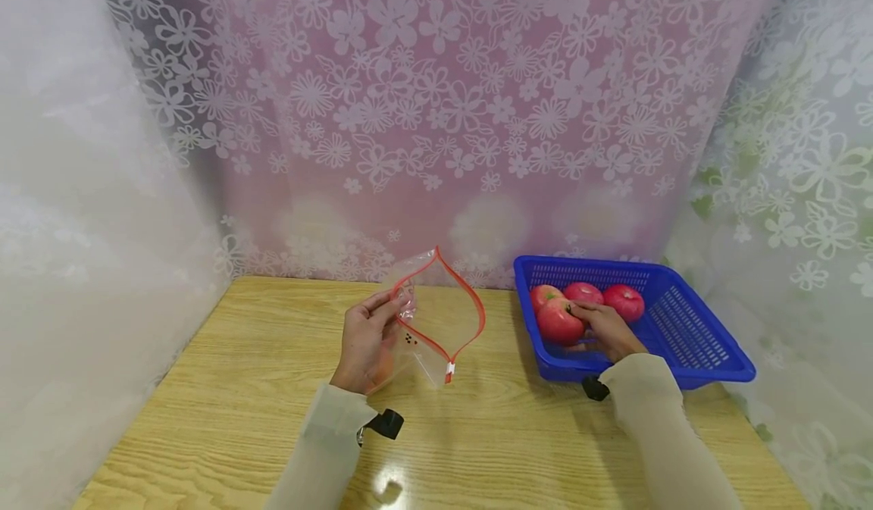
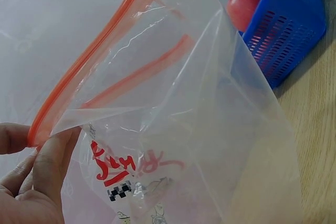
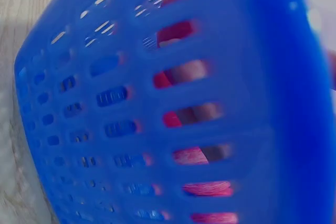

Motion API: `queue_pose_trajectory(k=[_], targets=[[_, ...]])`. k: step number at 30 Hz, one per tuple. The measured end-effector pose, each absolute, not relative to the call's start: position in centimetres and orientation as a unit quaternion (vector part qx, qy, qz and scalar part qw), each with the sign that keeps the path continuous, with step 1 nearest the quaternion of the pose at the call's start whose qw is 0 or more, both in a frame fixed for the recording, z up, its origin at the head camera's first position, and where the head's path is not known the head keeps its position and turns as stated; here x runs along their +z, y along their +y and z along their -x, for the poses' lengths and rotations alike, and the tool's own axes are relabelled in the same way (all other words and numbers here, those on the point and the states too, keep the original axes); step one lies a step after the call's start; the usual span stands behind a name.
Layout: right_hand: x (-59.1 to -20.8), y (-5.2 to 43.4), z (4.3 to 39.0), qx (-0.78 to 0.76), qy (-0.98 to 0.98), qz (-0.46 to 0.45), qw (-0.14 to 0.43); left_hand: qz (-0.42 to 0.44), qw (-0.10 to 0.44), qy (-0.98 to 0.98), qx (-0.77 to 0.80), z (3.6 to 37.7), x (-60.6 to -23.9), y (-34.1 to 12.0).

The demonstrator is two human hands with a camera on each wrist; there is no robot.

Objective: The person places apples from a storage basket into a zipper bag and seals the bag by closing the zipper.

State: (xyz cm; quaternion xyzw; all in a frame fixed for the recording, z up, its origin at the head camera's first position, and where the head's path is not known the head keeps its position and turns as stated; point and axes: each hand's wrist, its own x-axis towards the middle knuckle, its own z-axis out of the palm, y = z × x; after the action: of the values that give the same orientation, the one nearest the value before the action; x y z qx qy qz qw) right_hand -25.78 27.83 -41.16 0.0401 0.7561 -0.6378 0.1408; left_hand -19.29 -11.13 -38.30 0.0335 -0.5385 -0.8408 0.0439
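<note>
Your left hand (image 1: pixel 364 338) pinches the clear bag (image 1: pixel 414 355), its mouth already spread; your right hand (image 1: pixel 605 332) grips an apple (image 1: pixel 558 323), not yet lifted from the blue basket (image 1: pixel 709 355) at the bag's right — three more apples (image 1: pixel 624 303) lie there too.

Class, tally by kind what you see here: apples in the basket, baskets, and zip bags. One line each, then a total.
Apples in the basket: 4
Blue basket: 1
Clear zip bag: 1
Total: 6
</note>
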Motion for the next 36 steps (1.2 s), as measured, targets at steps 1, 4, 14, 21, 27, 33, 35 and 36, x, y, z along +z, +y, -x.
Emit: queue_pose_trajectory(k=[1, 4, 14, 21, 27, 33, 35, 36], targets=[[-41.1, 27.9, 25.7, -0.64, 0.754, -0.038, 0.141, -0.034, 0.045, -0.541, -0.839, 19.3, -38.3, -11.1], [-40.7, 27.9, 25.6, -0.646, 0.749, -0.032, 0.14, -0.033, 0.045, -0.541, -0.839, 19.3, -38.2, -11.1], [-39.9, 27.8, 25.2, -0.659, 0.74, -0.023, 0.129, -0.046, 0.038, -0.552, -0.831, 19.3, -38.2, -11.2], [-39.1, 27.5, 24.8, -0.654, 0.746, -0.014, 0.126, -0.049, 0.035, -0.557, -0.828, 19.2, -38.3, -11.2], [-37.8, 26.6, 24.1, -0.644, 0.756, 0.004, 0.118, -0.042, 0.041, -0.545, -0.836, 19.1, -38.3, -11.0], [-36.5, 25.5, 23.5, -0.634, 0.765, 0.04, 0.105, -0.036, 0.049, -0.543, -0.838, 19.2, -38.3, -10.8], [-36.1, 25.1, 23.3, -0.633, 0.765, 0.047, 0.104, -0.033, 0.05, -0.543, -0.838, 19.2, -38.3, -10.8], [-35.9, 24.9, 23.3, -0.634, 0.765, 0.048, 0.104, -0.033, 0.05, -0.542, -0.838, 19.2, -38.3, -10.8]])
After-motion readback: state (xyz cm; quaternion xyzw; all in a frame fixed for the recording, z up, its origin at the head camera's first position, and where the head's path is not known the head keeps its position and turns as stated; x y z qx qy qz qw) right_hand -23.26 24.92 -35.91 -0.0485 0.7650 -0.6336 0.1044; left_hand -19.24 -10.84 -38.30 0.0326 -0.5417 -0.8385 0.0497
